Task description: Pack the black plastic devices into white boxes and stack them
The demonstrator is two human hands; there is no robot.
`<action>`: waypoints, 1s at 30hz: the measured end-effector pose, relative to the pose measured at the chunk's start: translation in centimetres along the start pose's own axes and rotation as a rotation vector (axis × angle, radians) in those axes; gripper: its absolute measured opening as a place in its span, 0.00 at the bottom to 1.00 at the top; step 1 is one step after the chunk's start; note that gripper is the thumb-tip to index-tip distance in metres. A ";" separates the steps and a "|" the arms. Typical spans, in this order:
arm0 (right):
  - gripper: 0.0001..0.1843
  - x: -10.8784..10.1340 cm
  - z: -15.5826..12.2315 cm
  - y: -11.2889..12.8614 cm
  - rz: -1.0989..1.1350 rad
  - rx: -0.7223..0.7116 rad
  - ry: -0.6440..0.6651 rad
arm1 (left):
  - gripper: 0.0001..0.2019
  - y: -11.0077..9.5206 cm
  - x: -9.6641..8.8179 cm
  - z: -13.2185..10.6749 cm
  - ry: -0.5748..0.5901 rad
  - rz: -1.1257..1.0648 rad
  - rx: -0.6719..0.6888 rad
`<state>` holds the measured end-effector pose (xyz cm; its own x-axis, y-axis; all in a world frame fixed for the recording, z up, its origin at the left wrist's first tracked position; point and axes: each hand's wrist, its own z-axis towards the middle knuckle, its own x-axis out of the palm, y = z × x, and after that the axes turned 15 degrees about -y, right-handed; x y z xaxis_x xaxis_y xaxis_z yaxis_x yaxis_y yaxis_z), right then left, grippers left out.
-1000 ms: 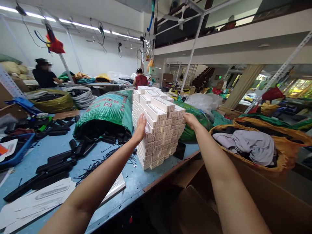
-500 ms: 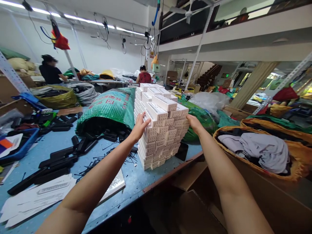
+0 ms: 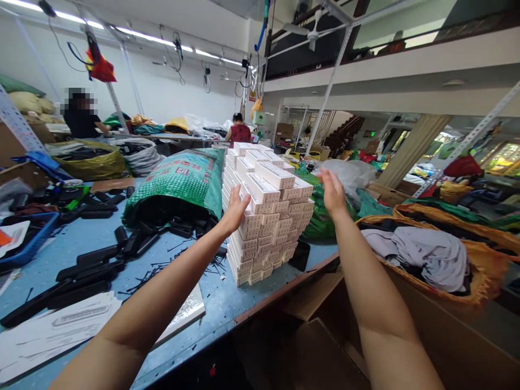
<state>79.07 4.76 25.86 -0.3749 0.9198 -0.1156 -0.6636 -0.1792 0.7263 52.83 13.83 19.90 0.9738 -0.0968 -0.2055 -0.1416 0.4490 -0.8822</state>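
A tall stack of small white boxes [image 3: 266,233] stands on the blue table [image 3: 162,281] near its front edge. My left hand [image 3: 235,210] is at the stack's left side, fingers spread and pointing up; whether it touches the boxes I cannot tell. My right hand [image 3: 333,192] is raised to the right of the stack, apart from it, with its fingers stretched out. Neither hand holds anything. Behind the stack on the left lies a green woven sack [image 3: 179,181], its dark mouth facing me and black cases [image 3: 136,241] spilling out.
White printed sheets [image 3: 60,336] and thin black ties [image 3: 150,279] lie on the table's left part. A blue tray [image 3: 30,241] stands at far left. Below the right edge is an open cardboard box [image 3: 317,295]; beyond it, an orange sack holds grey cloth [image 3: 418,257]. Two people work at the back.
My right hand has come off the stack's right side, moving up and outward, its fingers opening. My left hand stays by the left side. The view has shifted slightly.
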 end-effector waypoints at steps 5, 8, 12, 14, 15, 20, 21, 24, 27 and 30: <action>0.34 3.1 -0.5 9.0 -0.307 -0.357 0.259 | 0.40 0.0 0.3 -0.3 -0.055 -0.039 0.009; 0.31 4.3 -0.1 10.7 -0.363 -0.309 0.376 | 0.39 -0.2 0.3 -0.5 -0.071 -0.064 0.006; 0.28 1.8 1.5 9.2 -0.141 -0.231 0.287 | 0.38 -0.3 0.1 -0.4 -0.050 -0.041 -0.012; 0.28 0.0 2.4 7.8 -0.239 -0.234 0.146 | 0.38 -0.2 0.2 -0.2 -0.058 -0.058 -0.015; 0.29 -0.8 2.7 6.9 -0.341 -0.234 0.076 | 0.38 -0.1 0.3 -0.2 -0.066 -0.073 -0.013; 0.24 -1.3 3.0 1.5 -0.568 -0.033 0.117 | 0.41 0.4 0.8 -0.2 -0.111 -0.157 0.006; 0.20 -0.9 2.7 0.4 -0.500 0.013 0.165 | 0.41 0.5 0.9 -0.2 -0.118 -0.178 0.011; 0.16 0.5 1.4 -2.4 -0.258 0.087 0.170 | 0.41 0.5 1.1 -0.4 -0.121 -0.198 0.051; 0.19 1.5 0.3 -3.6 -0.149 0.085 0.094 | 0.37 0.2 1.1 -0.6 -0.089 -0.148 0.113; 0.19 2.1 -0.3 -3.5 -0.111 0.058 0.075 | 0.32 -0.2 0.8 -0.4 -0.106 -0.145 0.105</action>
<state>80.41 7.16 22.89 -0.3502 0.9039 -0.2457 -0.6659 -0.0558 0.7439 53.56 13.27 19.76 0.9967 -0.0756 -0.0286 0.0156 0.5275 -0.8494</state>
